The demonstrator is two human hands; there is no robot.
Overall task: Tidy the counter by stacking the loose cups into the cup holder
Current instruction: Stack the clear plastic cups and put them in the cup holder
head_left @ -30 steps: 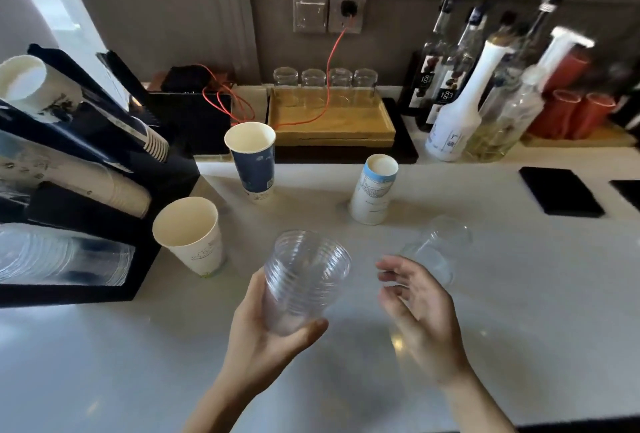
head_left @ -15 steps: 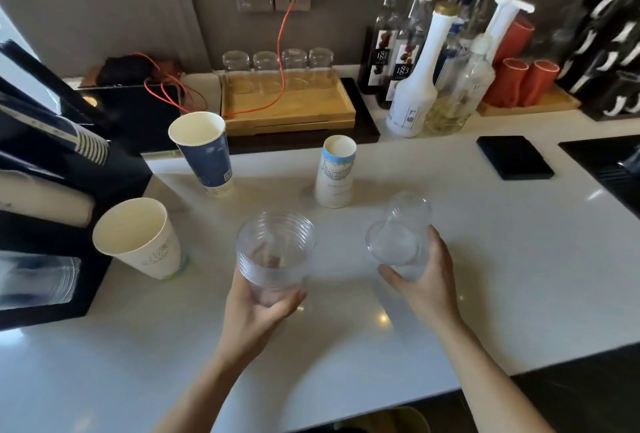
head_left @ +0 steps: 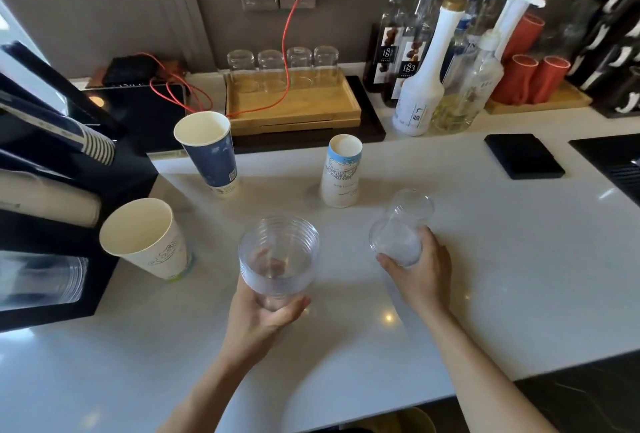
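Above counter [head_left: 485, 259]: left hand [head_left: 263, 315] fingers grip nested clear cups [head_left: 278, 256]; right hand [head_left: 420, 270] fingers grip single clear cup [head_left: 401, 228]

A café counter: syrup bottles [head_left: 403, 51], cup holder [head_left: 59, 218]

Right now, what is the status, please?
Left hand holds clear stack. Right hand grips clear cup, lying on counter. Three paper cups loose. Holder path clear.
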